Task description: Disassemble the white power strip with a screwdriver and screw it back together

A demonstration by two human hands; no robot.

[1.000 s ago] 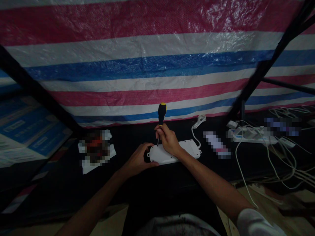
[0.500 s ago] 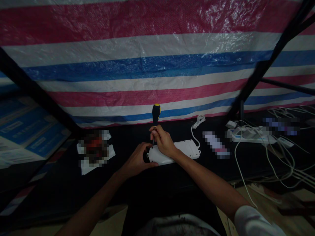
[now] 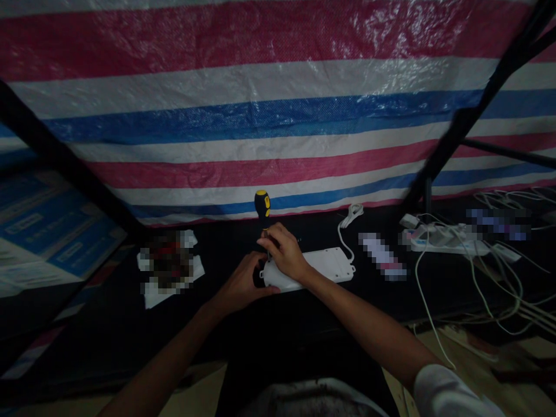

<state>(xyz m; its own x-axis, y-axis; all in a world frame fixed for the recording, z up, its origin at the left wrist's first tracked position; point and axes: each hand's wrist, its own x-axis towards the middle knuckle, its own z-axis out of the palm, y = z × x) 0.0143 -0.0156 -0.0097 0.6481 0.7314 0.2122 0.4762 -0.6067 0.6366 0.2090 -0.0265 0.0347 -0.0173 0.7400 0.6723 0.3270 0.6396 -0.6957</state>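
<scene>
At lower centre, a white case (image 3: pixel 324 265) lies on a dark table (image 3: pixel 174 341), its cord (image 3: pixel 344 234) running off toward the upper right. For the screwdriver (image 3: pixel 262 204) to work well, its shaft should stand square to the case, with steady downward pressure so the tip does not slip; the handle's top leans slightly left, and whether the tip is seated cannot be told. The case should be braced firmly, with fingertips clear of the tip. The right hand (image 3: pixel 284 252) pinches the screwdriver just below its handle, its forearm slanting up from the lower right. The left hand (image 3: pixel 243 281) grips the case's left end, thumb on the near edge, fingers around the far side.
</scene>
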